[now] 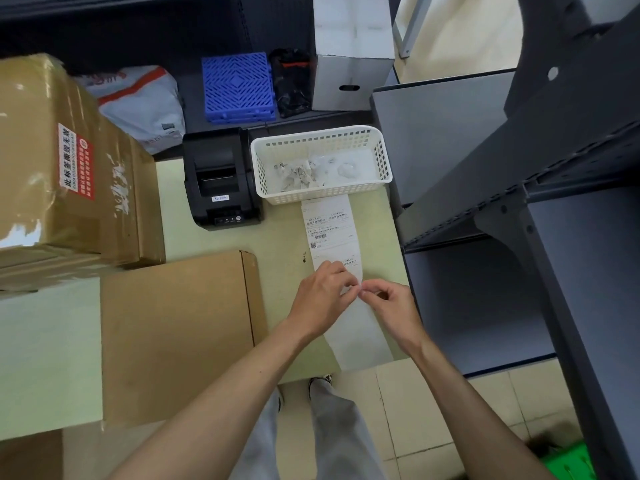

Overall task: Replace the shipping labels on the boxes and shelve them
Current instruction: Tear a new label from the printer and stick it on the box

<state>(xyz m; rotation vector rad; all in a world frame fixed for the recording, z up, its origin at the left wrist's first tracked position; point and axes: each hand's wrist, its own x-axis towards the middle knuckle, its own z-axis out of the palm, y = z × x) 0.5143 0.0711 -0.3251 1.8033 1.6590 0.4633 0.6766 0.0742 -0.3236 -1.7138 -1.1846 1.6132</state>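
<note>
A long white strip of shipping labels (pixel 329 230) lies on the pale green table (pixel 284 237), running from the white basket toward the front edge. My left hand (pixel 320 297) and my right hand (pixel 391 306) meet over the strip's middle, fingertips pinching at a label's edge. A flat brown cardboard box (pixel 176 334) lies left of my hands, its top bare. A larger taped brown box (pixel 65 168) with a red and white sticker stands at the far left.
A black label printer (pixel 220 178) sits behind the flat box. The white basket (pixel 322 164) holds torn label scraps. Dark metal shelving (pixel 519 209) rises on the right. A blue crate, a mail bag and a white box stand at the back.
</note>
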